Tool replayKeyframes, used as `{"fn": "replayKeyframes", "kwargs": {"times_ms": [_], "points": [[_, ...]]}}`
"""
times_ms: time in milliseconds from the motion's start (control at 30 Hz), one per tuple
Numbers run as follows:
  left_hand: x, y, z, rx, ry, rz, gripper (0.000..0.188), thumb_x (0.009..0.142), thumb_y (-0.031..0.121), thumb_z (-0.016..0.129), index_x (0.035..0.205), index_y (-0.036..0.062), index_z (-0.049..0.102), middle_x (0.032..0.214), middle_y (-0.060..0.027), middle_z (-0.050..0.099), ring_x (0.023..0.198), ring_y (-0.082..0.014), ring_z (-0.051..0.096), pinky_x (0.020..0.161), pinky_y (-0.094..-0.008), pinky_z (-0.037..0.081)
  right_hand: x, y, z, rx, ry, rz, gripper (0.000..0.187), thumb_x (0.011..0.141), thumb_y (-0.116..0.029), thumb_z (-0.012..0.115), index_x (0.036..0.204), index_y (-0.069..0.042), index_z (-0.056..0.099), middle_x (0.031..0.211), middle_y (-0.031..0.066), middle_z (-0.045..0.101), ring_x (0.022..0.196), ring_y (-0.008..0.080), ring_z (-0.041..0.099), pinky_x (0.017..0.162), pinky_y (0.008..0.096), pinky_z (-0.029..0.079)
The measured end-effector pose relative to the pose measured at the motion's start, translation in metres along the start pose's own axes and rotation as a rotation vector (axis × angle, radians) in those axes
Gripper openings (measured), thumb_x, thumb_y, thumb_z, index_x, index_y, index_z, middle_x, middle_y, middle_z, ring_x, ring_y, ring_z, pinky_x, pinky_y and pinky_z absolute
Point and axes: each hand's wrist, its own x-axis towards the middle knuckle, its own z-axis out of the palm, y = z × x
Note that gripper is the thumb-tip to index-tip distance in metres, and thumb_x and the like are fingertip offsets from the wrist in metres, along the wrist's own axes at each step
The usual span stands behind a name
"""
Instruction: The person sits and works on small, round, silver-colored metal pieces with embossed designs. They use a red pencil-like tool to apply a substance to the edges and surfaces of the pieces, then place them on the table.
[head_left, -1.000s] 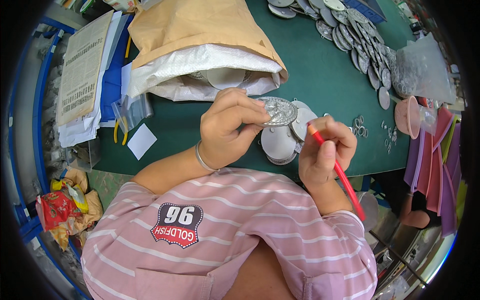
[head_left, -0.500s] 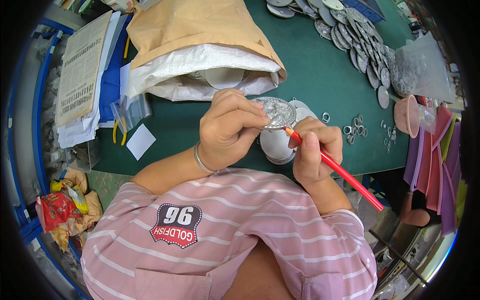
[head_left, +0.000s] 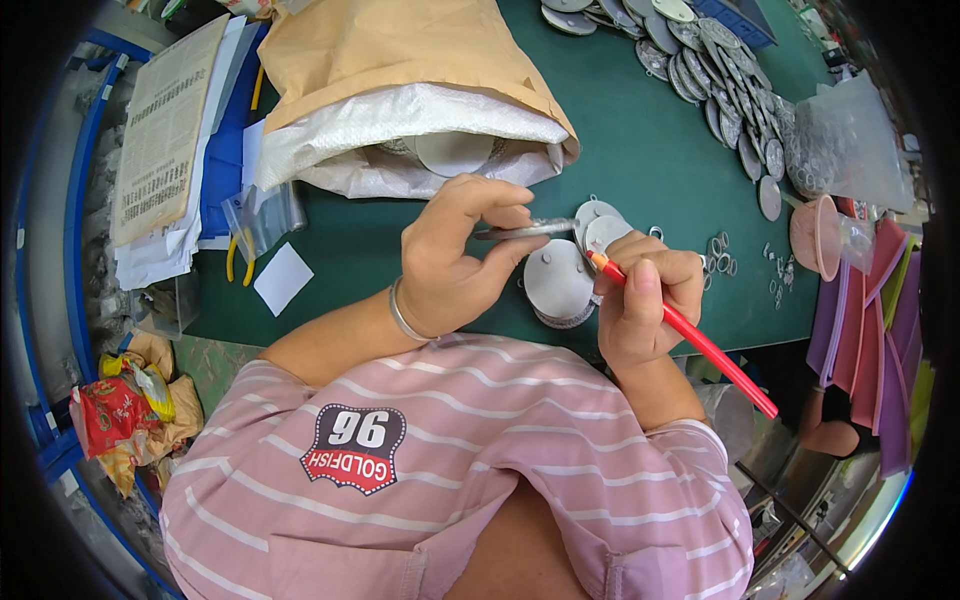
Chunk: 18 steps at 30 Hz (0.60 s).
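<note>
Between the thumb and fingers of my left hand (head_left: 462, 250) is a round silver metal medallion (head_left: 535, 229), tilted so that it shows nearly edge-on. My right hand (head_left: 648, 298) grips a red pencil (head_left: 700, 345) with a pale sharpened end. Its tip points up and left, apart from the medallion. Just below the medallion, a small stack of round metal discs (head_left: 557, 278) lies plain side up on the green table. More silver discs (head_left: 597, 225) lie behind it, partly covered by my right hand.
A brown paper sack with white lining (head_left: 400, 60) lies open ahead, discs inside. Many medallions (head_left: 710, 80) spread at the far right. Metal rings (head_left: 718, 255) and a pink basket (head_left: 815, 237) are on the right. Papers (head_left: 165, 130), yellow-handled pliers (head_left: 240, 258) and a white card (head_left: 283, 279) lie left.
My left hand has turned the medallion from face-up to nearly edge-on. My right hand has drawn the pencil slightly right, and its tip has come away from the medallion's rim.
</note>
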Motion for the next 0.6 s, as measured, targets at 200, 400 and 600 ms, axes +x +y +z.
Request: {"fn": "replayKeyframes", "kwargs": {"times_ms": [200, 400, 600], "points": [[-0.001, -0.005, 0.001, 0.006, -0.063, 0.168, 0.05, 0.061, -0.012, 0.073, 0.104, 0.0011, 0.051, 0.075, -0.0077, 0.06, 0.068, -0.0169, 0.059, 0.061, -0.0256, 0.049, 0.001, -0.002, 0.005, -0.045, -0.044, 0.036, 0.006, 0.088, -0.001, 0.047, 0.083, 0.0, 0.043, 0.063, 0.0112, 0.056, 0.053, 0.0131, 0.05, 0.05, 0.026, 0.041], [0.003, -0.003, -0.002, 0.075, -0.119, 0.27, 0.051, 0.059, -0.013, 0.073, 0.104, 0.0019, 0.052, 0.075, -0.0056, 0.06, 0.072, -0.0201, 0.058, 0.066, -0.0288, 0.047, 0.002, -0.001, 0.012, -0.063, -0.047, 0.038, 0.007, 0.086, 0.0, 0.051, 0.082, 0.0, 0.045, 0.065, 0.0115, 0.058, 0.053, 0.0132, 0.051, 0.048, 0.0257, 0.041], [0.002, -0.005, -0.002, 0.073, -0.116, 0.275, 0.054, 0.057, -0.012, 0.073, 0.105, 0.0011, 0.052, 0.074, -0.0063, 0.06, 0.07, -0.021, 0.058, 0.066, -0.0305, 0.047, 0.006, 0.0, 0.008, -0.131, -0.125, 0.06, 0.007, 0.083, 0.001, 0.053, 0.078, 0.001, 0.048, 0.064, 0.0102, 0.057, 0.051, 0.0152, 0.05, 0.047, 0.0276, 0.039]]}}
